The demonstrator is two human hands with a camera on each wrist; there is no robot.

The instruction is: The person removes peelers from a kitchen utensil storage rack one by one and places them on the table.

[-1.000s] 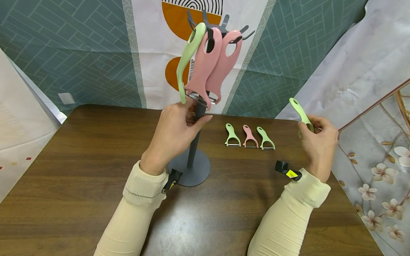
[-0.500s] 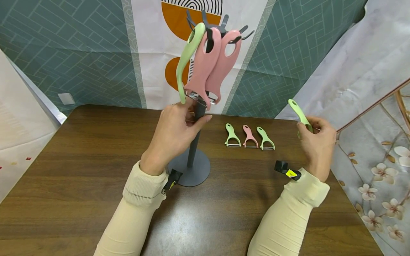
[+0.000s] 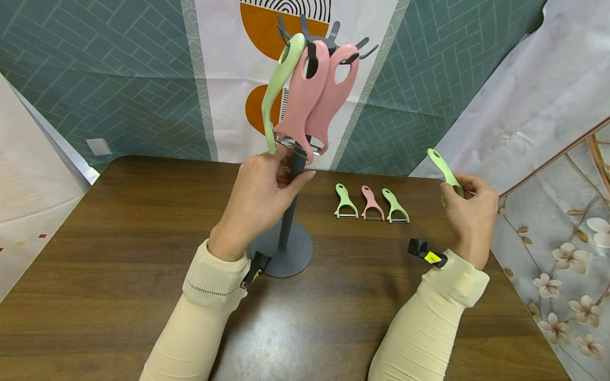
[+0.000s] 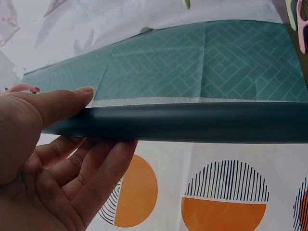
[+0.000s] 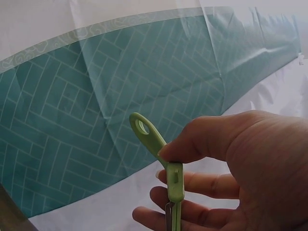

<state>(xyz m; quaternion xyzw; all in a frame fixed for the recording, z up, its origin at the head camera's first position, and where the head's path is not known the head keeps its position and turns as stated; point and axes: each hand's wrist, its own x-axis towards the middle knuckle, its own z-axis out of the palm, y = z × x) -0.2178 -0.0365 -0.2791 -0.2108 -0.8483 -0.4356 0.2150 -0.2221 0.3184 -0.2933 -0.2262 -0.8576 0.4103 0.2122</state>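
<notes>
Wooden table (image 3: 119,254), three loose peelers (image 3: 369,197) far right, left hand (image 3: 257,193) clutching a dark stand (image 3: 288,221), right hand (image 3: 472,217) pinching a green peeler (image 3: 444,167).

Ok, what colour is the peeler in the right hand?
The peeler is light green, best seen in the right wrist view.

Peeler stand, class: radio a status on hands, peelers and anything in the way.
Left hand gripping stand pole. Right hand pinching green peeler. Three hung peelers, three loose peelers on table. Bare hooks look unblocked.

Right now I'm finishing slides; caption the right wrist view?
Right hand pinches a green plastic peeler, holed handle up, before teal brick-patterned fabric.
</notes>
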